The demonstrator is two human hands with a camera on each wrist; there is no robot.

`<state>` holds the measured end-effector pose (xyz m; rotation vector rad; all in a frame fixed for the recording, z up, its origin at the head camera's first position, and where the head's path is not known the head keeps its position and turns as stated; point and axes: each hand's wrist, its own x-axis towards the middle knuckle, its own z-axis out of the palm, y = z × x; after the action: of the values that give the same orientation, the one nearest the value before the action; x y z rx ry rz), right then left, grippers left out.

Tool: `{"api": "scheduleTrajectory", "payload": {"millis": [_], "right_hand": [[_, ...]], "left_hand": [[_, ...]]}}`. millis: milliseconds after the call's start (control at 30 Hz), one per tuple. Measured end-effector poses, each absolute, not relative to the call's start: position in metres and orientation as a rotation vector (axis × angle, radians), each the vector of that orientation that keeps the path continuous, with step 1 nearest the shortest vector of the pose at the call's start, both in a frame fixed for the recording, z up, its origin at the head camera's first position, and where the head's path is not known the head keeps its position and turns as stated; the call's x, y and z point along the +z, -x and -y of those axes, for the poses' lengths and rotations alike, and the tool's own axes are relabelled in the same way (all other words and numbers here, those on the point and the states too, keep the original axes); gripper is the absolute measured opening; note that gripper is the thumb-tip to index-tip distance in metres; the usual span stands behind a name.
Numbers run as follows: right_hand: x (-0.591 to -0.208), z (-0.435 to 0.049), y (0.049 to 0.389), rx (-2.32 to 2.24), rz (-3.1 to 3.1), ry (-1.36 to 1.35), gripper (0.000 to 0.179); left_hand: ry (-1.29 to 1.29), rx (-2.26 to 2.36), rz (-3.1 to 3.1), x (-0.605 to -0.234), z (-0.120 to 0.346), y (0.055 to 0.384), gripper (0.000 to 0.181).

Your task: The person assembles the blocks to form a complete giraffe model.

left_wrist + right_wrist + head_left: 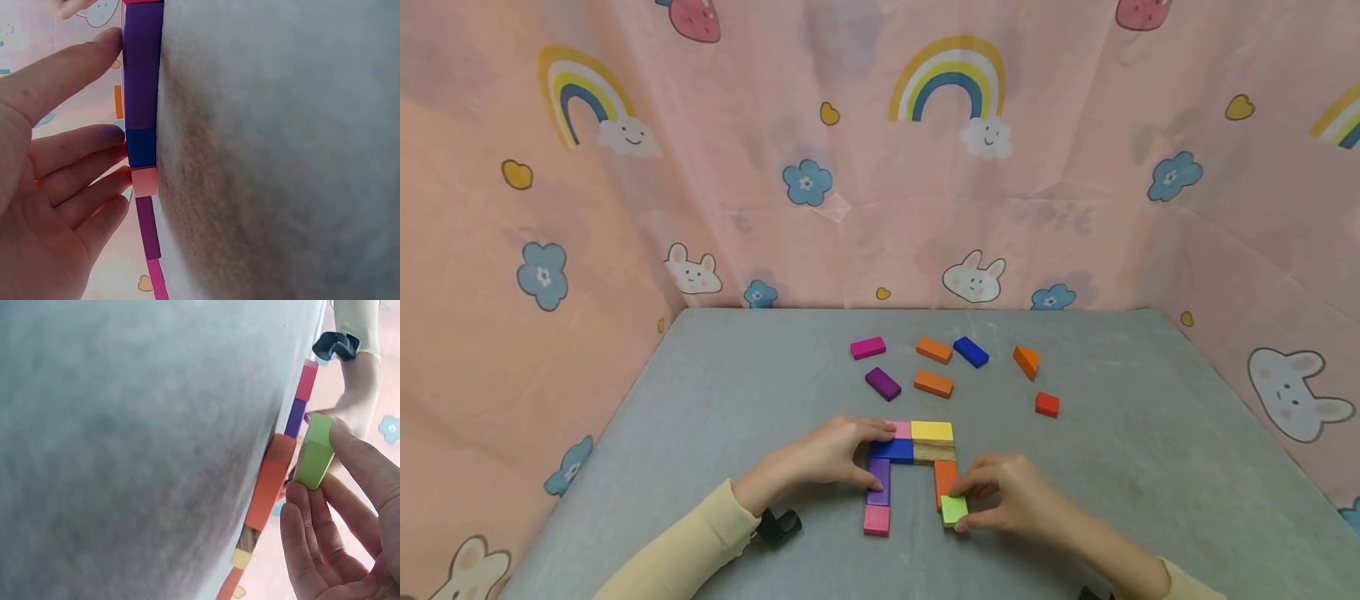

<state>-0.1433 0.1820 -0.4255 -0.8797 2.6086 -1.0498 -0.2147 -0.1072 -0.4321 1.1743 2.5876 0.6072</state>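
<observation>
Flat coloured blocks form an arch shape on the table. Its left leg is a purple block with a pink block at the near end; the right leg is an orange block. Across the top lie a blue block, a wood-grain block, a light pink block and a yellow block. My left hand rests on the left corner, thumb at the purple block, fingertips by the blue and light pink ones. Thumb and fingers of my right hand pinch a green block, raised off the table near the orange block's end.
Beyond the arch lie a magenta block, a dark purple block, two orange blocks, a blue block, an orange triangle and a red block. A patterned pink curtain surrounds the grey table.
</observation>
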Motion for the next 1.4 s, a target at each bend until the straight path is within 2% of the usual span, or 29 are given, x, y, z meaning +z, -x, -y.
{"api": "scheduleTrajectory", "payload": {"millis": [1000,1400], "right_hand": [[-0.432,-0.184,0.143,-1.003,-2.536,1.031,0.031],[-0.433,-0.199,0.142,-1.021,-2.474,0.895,0.031]], "left_hand": [[-1.179,0.624,-2.579,-0.433,0.107,0.214,0.066],[-1.198,0.631,-2.571,-0.431,0.108,0.214,0.066]]}}
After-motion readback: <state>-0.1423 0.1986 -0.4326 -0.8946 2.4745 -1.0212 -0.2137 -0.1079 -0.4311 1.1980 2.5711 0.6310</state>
